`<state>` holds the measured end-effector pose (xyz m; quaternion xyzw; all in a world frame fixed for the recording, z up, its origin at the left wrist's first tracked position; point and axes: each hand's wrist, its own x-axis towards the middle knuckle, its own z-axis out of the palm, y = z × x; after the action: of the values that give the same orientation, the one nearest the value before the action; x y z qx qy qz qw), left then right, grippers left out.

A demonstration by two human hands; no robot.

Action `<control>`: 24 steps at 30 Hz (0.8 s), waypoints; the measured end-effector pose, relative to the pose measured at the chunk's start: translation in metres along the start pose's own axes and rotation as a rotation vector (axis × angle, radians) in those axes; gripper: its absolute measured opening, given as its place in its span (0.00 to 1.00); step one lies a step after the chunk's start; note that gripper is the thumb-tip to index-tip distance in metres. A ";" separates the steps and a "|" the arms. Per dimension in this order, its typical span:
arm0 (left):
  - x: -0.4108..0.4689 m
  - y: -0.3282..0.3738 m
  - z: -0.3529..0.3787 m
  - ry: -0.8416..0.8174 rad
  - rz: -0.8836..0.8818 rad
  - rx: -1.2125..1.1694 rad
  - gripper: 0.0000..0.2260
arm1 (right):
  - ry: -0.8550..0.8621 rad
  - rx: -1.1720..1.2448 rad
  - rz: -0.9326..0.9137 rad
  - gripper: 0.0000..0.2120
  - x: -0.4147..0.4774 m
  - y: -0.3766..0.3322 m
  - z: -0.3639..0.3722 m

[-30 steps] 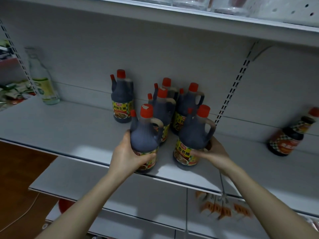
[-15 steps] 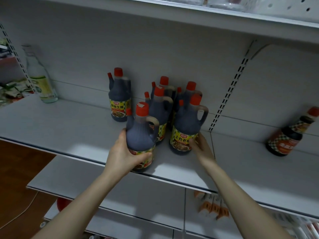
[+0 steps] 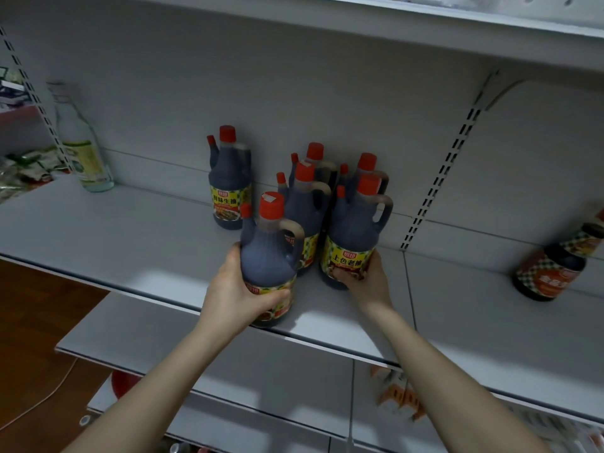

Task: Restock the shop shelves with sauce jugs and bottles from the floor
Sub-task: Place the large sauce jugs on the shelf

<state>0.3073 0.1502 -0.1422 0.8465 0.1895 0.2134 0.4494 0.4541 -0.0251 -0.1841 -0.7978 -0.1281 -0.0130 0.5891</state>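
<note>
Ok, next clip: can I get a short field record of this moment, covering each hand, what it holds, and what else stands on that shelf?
left hand: grips the front soy sauce jug at the shelf's front edge
right hand: holds the dark soy sauce jug low, at its label
jugs behind: three, clustered
light soy sauce jug: apart, left of the cluster
shelf: white metal
clear glass bottle: far left
brown sauce bottle: far right
</note>
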 end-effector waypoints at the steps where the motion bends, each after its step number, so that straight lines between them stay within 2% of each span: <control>1: 0.000 0.000 0.000 0.002 0.004 0.001 0.42 | -0.001 -0.005 0.001 0.33 0.001 0.001 0.000; 4: 0.000 0.000 0.000 0.006 0.012 0.009 0.45 | -0.008 -0.006 -0.013 0.32 0.000 -0.002 0.002; 14: 0.000 0.000 -0.001 0.009 0.025 -0.008 0.40 | -0.008 0.027 -0.032 0.31 -0.002 -0.007 0.008; 24: -0.001 0.002 -0.002 0.000 0.025 -0.018 0.40 | -0.017 0.056 -0.015 0.33 -0.005 -0.005 0.007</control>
<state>0.3057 0.1504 -0.1399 0.8448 0.1770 0.2207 0.4542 0.4476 -0.0178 -0.1827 -0.7801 -0.1397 -0.0070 0.6098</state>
